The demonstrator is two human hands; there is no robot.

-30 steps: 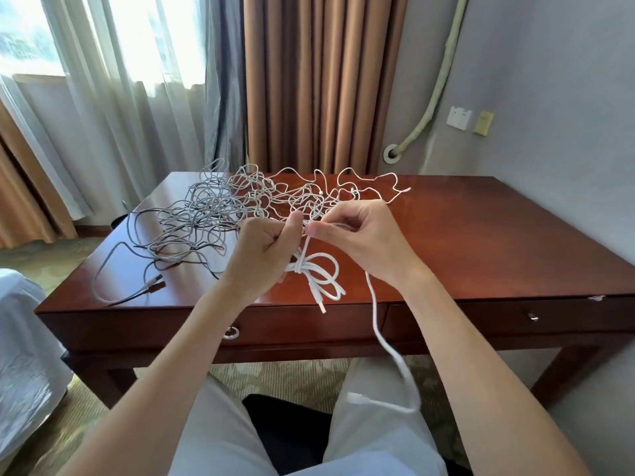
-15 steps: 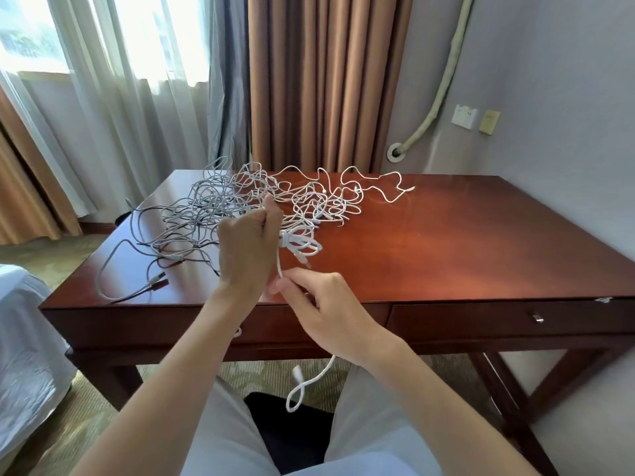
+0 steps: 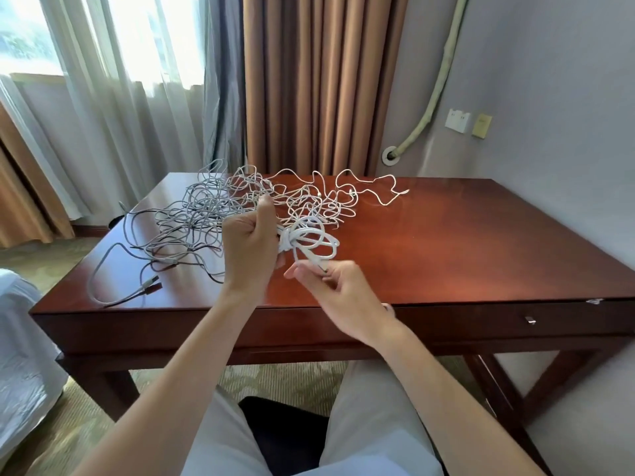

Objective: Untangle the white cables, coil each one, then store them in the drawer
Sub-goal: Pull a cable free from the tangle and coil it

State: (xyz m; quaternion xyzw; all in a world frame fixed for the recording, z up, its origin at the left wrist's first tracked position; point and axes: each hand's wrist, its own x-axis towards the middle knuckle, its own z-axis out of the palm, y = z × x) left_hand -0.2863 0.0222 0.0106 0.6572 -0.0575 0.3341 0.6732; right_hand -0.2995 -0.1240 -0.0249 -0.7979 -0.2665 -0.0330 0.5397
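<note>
Coil in hand: a small bundle of thick white cable loops (image 3: 311,240), nearly wound, held above the glossy red-brown wooden counter (image 3: 446,242).
Left grip (image 3: 249,245): fist closed round the bundle's gathered neck.
Right grip (image 3: 338,285): just below the loops, fingers curled, pinching the loose cable end.
Left to do: the big tangle of thin white and grey cables (image 3: 237,207) beyond the left grip is unsorted; the drawer front (image 3: 498,321) below the right grip looks closed.
Hard to see: the pinched cable tip is blurred; the number of cables is unclear.
</note>
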